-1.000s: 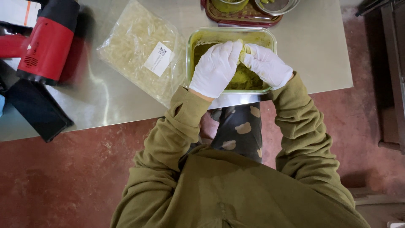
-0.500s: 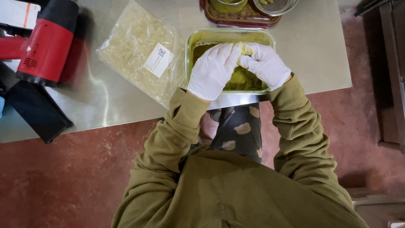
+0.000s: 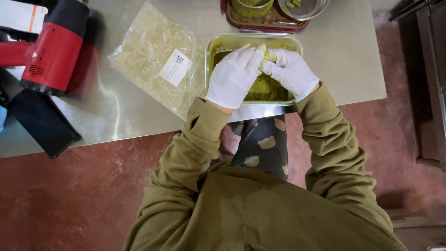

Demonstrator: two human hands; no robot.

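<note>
Head view, looking straight down. A steel table (image 3: 325, 56) with a dull reflective top fills the upper part of the frame; below it lies a reddish-brown floor (image 3: 69, 204). A dark wooden piece of furniture (image 3: 429, 83) stands along the right edge.

At upper centre, just inside the table's near edge, sits a rectangular glass dish (image 3: 253, 40) holding green powder (image 3: 265, 88). Its long axis runs left to right across the frame, parallel to the table's near edge. Both white-gloved hands are over the dish: the left hand (image 3: 233, 76) covers its left half, the right hand (image 3: 291, 73) its right half. Their fingertips meet above the powder, closed together on a small pale object (image 3: 268, 56) too small to identify.

To the left of the dish, touching or nearly touching it, lies a clear bag of pale capsules (image 3: 153, 60) with a white label, its long axis tilted from upper left to lower right. At far left are a red and black tool (image 3: 53, 51) and a black flat object (image 3: 39, 123). At the top edge, a dark red tray (image 3: 269, 23) carries a round container and a metal bowl (image 3: 304, 7). Olive sleeves and patterned dark trousers occupy the lower frame.
</note>
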